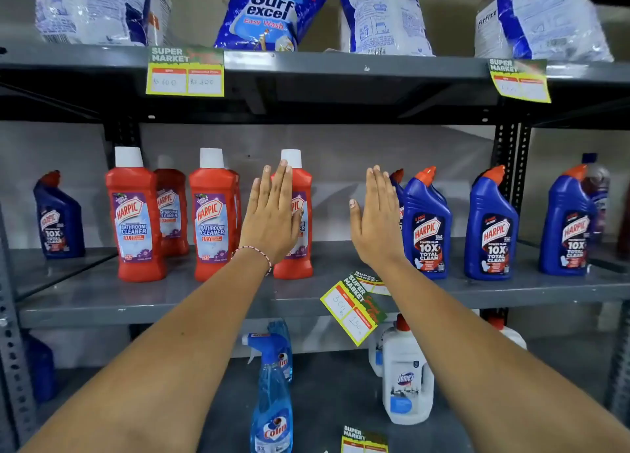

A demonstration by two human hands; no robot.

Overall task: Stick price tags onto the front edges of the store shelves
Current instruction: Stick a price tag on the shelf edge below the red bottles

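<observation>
My left hand [271, 214] and my right hand [376, 215] are both raised flat, fingers straight and together, in front of the middle shelf, holding nothing. A yellow-green price tag [185, 72] is stuck on the top shelf's front edge [341, 69] at left, and another tag [520, 79] at right, tilted. Loose price tags [353, 311] lie on the middle shelf's front edge [170, 311], hanging over it at an angle, below my right wrist. One more tag [364, 440] shows at the bottom edge of the view.
Red Harpic bathroom cleaner bottles [136, 217] stand on the middle shelf at left, blue Harpic bottles [426, 224] at right. Surf Excel detergent bags [269, 13] sit on the top shelf. Below are a blue Colin spray bottle [272, 394] and a white Domex bottle [405, 374].
</observation>
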